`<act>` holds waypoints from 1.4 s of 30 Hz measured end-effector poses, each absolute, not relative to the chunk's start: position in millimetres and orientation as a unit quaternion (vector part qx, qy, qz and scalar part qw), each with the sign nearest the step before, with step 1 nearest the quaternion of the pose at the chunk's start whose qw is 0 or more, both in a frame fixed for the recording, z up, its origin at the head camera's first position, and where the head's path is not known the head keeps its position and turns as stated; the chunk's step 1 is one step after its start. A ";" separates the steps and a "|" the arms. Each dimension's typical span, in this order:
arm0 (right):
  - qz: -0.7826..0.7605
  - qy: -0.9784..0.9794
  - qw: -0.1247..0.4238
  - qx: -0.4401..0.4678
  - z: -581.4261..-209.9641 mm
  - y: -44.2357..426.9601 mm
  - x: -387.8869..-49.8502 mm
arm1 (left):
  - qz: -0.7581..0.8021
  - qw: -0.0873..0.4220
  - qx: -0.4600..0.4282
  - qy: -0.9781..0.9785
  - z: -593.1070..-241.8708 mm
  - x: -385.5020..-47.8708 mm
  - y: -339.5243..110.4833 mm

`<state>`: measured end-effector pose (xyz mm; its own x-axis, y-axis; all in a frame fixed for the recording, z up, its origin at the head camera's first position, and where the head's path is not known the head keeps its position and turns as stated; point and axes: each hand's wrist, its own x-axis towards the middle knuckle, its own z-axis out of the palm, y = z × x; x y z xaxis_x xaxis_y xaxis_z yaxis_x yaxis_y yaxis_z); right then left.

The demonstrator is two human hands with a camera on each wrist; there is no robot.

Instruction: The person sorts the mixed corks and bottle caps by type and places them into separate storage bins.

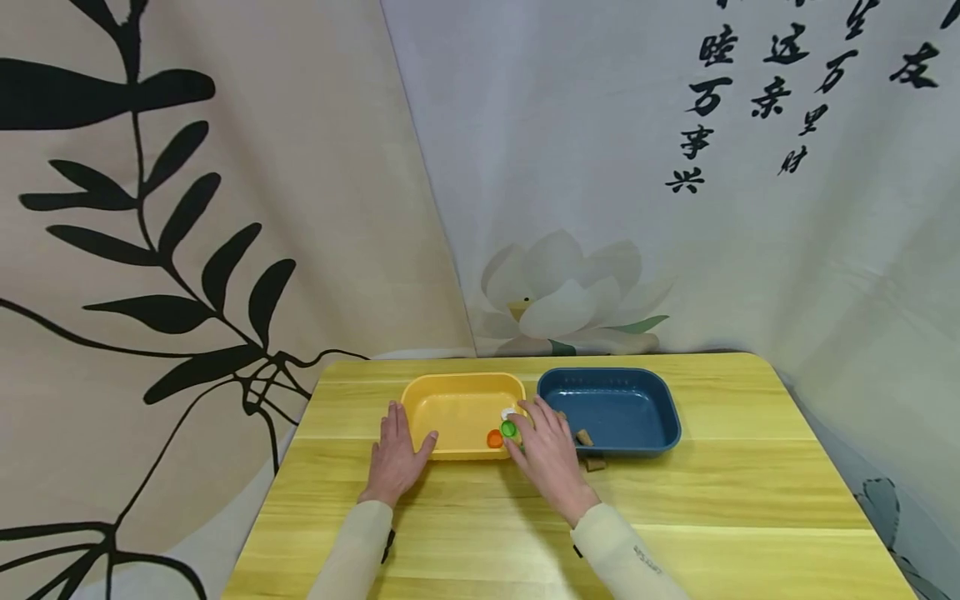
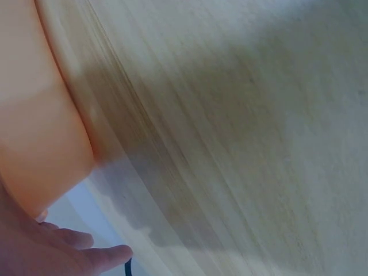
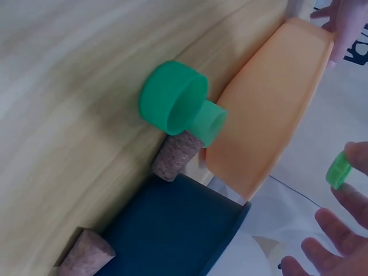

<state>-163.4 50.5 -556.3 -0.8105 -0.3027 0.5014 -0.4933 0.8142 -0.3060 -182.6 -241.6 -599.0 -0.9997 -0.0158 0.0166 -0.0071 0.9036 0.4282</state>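
My left hand point(image 1: 393, 457) lies with straight fingers along the left rim of the yellow tray point(image 1: 457, 404). In the left wrist view, the hand point(image 2: 63, 253) touches the tray's side wall point(image 2: 40, 109), which looks orange there. My right hand point(image 1: 551, 450) pinches a small green bottle cap point(image 3: 338, 171) between thumb and finger, over the tray's right end. An orange cap point(image 1: 495, 438) and a white cap point(image 1: 507, 413) are close by in the tray. On the table near the right hand stand a larger green cap point(image 3: 172, 98), a paler green cap point(image 3: 208, 122) and a cork point(image 3: 176, 155).
A dark blue tray point(image 1: 652, 417) stands right of the yellow one, with a cork point(image 1: 584, 437) inside near its front left. Another cork point(image 1: 595, 464) lies on the wooden table point(image 1: 720, 517) before it. A printed cloth point(image 1: 337, 167) hangs behind the table.
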 end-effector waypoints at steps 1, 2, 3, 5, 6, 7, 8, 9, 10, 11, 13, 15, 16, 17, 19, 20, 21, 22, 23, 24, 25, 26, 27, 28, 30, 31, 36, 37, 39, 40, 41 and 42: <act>0.217 -0.926 0.221 0.214 -556.6 49.0 -165.8 | -0.218 0.010 0.006 -0.976 -599.2 -182.7 -241.5; 0.214 -0.927 0.221 0.214 -557.2 47.6 -168.1 | -0.217 0.010 0.006 -0.976 -599.4 -182.9 -241.6; 0.212 -0.928 0.219 0.213 -557.6 46.4 -170.2 | -0.217 0.010 0.006 -0.976 -599.5 -183.0 -241.6; 0.211 -0.930 0.212 0.212 -558.8 44.4 -174.3 | -0.215 0.010 0.006 -0.976 -599.8 -183.3 -241.9; 0.212 -0.931 0.208 0.211 -559.5 43.5 -176.2 | -0.216 0.010 0.006 -0.976 -599.7 -183.2 -241.9; 0.210 -0.933 0.204 0.209 -559.9 42.9 -178.0 | -0.216 0.010 0.006 -0.976 -599.6 -183.2 -241.9; 0.206 -0.935 0.201 0.208 -560.6 42.3 -179.9 | -0.216 0.010 0.006 -0.976 -599.7 -183.3 -242.2; 0.203 -0.937 0.197 0.207 -561.1 41.8 -181.8 | -0.216 0.011 0.006 -0.976 -599.5 -183.1 -242.2; 0.200 -0.938 0.194 0.205 -561.6 41.3 -183.7 | -0.216 0.014 0.005 -0.976 -599.5 -183.0 -242.2; 0.196 -0.940 0.191 0.205 -562.2 40.9 -185.5 | -0.215 0.013 0.005 -0.977 -599.5 -183.0 -242.2; 0.191 -0.943 0.184 0.202 -563.2 40.3 -189.3 | -0.211 0.013 0.006 -0.977 -599.5 -182.8 -242.1; 0.187 -0.945 0.179 0.201 -564.6 40.0 -192.9 | -0.212 0.014 0.005 -0.977 -599.6 -182.6 -242.0; 0.186 -0.946 0.177 0.200 -565.4 39.7 -194.7 | -0.210 0.011 0.007 -0.978 -599.7 -182.7 -242.0; 0.184 -0.947 0.173 0.199 -566.5 39.6 -196.2 | -0.209 0.008 0.009 -0.978 -599.9 -182.8 -242.0; 0.178 -0.950 0.166 0.195 -568.5 39.1 -199.0 | -0.209 0.009 0.009 -0.978 -600.3 -182.8 -242.0; 0.173 -0.952 0.163 0.192 -569.6 38.7 -200.3 | -0.210 0.008 0.009 -0.978 -600.4 -182.9 -241.9; 0.168 -0.954 0.159 0.190 -570.4 38.4 -201.2 | -0.209 0.009 0.010 -0.978 -600.6 -182.9 -241.8; 0.165 -0.956 0.153 0.188 -571.2 38.0 -202.0 | -0.209 0.009 0.010 -0.978 -600.6 -183.2 -241.6; 0.159 -0.958 0.149 0.186 -572.0 37.5 -202.7 | -0.210 0.012 0.009 -0.978 -600.8 -183.2 -241.5; 0.155 -0.960 0.145 0.184 -572.6 37.2 -203.2 | -0.210 0.014 0.009 -0.978 -601.0 -183.3 -241.4; 0.150 -0.961 0.140 0.183 -573.0 36.8 -203.5 | -0.211 0.014 0.010 -0.977 -601.1 -183.4 -241.2; 0.146 -0.963 0.135 0.182 -573.4 36.5 -203.7 | -0.211 0.017 0.009 -0.977 -601.2 -183.4 -241.2; 0.144 -0.964 0.131 0.182 -573.7 36.4 -203.8 | -0.213 0.020 0.008 -0.977 -601.2 -183.4 -241.1; 0.141 -0.965 0.127 0.181 -574.0 36.6 -203.6 | -0.215 0.022 0.008 -0.976 -601.6 -183.1 -240.9; 0.144 -0.965 0.122 0.180 -574.0 37.6 -202.6 | -0.215 0.019 0.009 -0.976 -601.9 -182.7 -240.5; 0.145 -0.965 0.121 0.180 -573.6 38.4 -202.1 | -0.214 0.016 0.009 -0.977 -602.1 -182.7 -240.4; 0.178 -0.960 0.121 0.179 -569.7 44.9 -196.4 | -0.218 0.004 0.012 -0.976 -601.0 -182.7 -240.2; 0.188 -0.958 0.122 0.179 -568.7 46.6 -194.7 | -0.218 0.003 0.012 -0.976 -600.5 -182.7 -240.2; 0.214 -0.952 0.123 0.182 -567.1 50.0 -191.0 | -0.221 0.001 0.011 -0.975 -598.8 -182.1 -240.0; 0.228 -0.948 0.125 0.184 -566.4 51.7 -188.9 | -0.221 0.003 0.011 -0.975 -598.2 -181.8 -240.0; 0.241 -0.944 0.126 0.186 -565.9 53.5 -186.9 | -0.220 0.000 0.012 -0.975 -597.6 -181.7 -240.2; 0.252 -0.941 0.126 0.189 -565.6 55.2 -184.6 | -0.219 -0.002 0.012 -0.976 -597.1 -181.6 -240.3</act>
<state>-184.6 55.2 -565.6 -0.8968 -0.2915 0.3327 -0.4187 0.8022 -0.4256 -181.6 -240.3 -597.1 -0.9997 -0.0226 -0.0101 -0.0248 0.9041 0.4265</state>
